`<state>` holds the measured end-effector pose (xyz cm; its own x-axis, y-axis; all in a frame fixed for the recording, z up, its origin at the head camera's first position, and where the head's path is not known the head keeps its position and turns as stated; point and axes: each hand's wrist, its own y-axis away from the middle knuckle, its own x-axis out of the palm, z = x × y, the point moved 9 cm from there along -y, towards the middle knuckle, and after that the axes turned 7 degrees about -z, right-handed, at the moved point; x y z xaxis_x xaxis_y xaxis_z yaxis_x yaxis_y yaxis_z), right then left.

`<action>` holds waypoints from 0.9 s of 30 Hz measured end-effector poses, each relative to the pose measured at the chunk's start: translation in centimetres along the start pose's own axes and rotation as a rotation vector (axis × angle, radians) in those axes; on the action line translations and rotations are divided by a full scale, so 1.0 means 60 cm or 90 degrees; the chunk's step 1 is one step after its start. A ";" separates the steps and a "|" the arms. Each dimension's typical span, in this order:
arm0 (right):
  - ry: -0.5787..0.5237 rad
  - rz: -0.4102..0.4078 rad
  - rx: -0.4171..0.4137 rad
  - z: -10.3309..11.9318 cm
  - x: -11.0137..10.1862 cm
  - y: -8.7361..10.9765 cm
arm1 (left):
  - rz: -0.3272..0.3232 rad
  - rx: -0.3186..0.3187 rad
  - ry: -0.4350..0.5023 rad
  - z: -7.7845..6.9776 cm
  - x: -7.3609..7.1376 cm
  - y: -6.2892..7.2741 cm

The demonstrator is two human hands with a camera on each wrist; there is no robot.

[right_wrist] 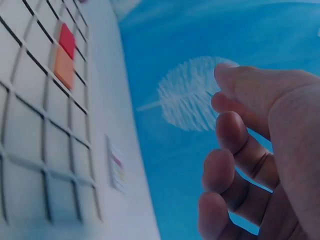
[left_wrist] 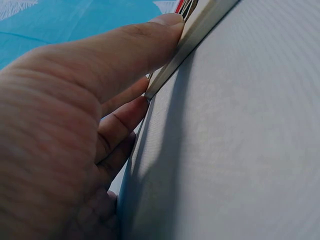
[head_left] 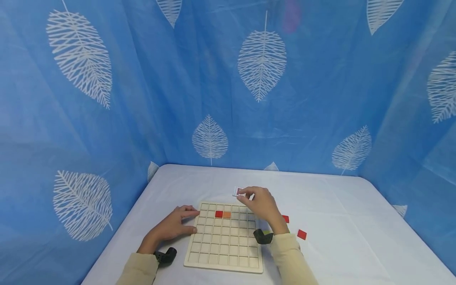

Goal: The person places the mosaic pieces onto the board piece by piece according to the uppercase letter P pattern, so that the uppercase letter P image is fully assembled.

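Observation:
A pale board with a raised grid point(head_left: 222, 249) lies on the white table. A red tile point(head_left: 219, 214) and an orange tile point(head_left: 227, 215) sit side by side in its upper cells. My left hand point(head_left: 174, 225) rests at the board's left edge, thumb and fingertips touching the rim. Over the far right part of the board, my right hand point(head_left: 259, 202) hovers with loosely bent fingers and nothing between them. Behind those fingertips, a small printed card point(head_left: 235, 191) is partly covered in the head view; the right wrist view shows the card point(right_wrist: 116, 165) on the table, apart from the fingers.
Right of the board lie a loose red tile point(head_left: 302, 234) and another red tile point(head_left: 286, 218) beside the right forearm. A yellow-green tile point(head_left: 266, 232) is mostly hidden by the right wrist camera. Blue leaf-patterned cloth point(head_left: 231, 130) hangs around the table.

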<state>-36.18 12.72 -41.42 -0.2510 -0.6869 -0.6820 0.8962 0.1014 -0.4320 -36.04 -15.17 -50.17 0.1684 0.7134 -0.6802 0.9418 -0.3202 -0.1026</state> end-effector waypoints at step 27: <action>0.113 0.011 0.075 -0.089 -0.111 0.046 | 0.001 0.012 -0.012 0.002 0.002 0.000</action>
<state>-33.98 21.43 -41.20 -0.2864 -0.5475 -0.7863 0.9350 0.0196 -0.3542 -36.07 -15.17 -50.32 0.1643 0.7016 -0.6934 0.9361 -0.3326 -0.1147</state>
